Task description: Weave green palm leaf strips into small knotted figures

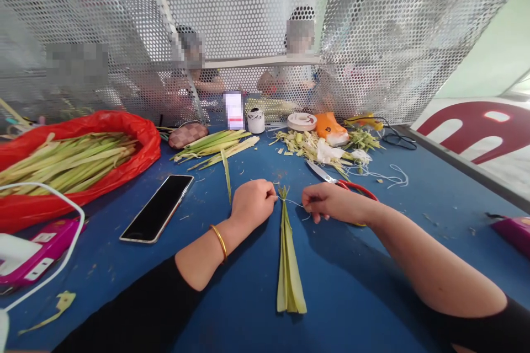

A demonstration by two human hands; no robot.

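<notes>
A bundle of pale green leaf strips [290, 270] lies on the blue table, its narrow tied end away from me and its wide end toward me. Thin white string [295, 202] passes around the narrow end. On the left side of that end, my left hand [254, 198] is closed in a pinch at the string. To the right, my right hand [321, 201] pinches the string's other side, which stretches between hand and bundle. Scissors with red handles [325, 172] lie just behind my right hand, partly hidden by the forearm.
Left are a red bag [141, 146] of leaf strips, a phone [158, 208] and a purple power strip [45, 248]. Farther back lie loose leaves [215, 143], a string spool [255, 121], tape [302, 121] and trimmings [304, 146]. A perforated metal screen [248, 16] stands behind, with people beyond it.
</notes>
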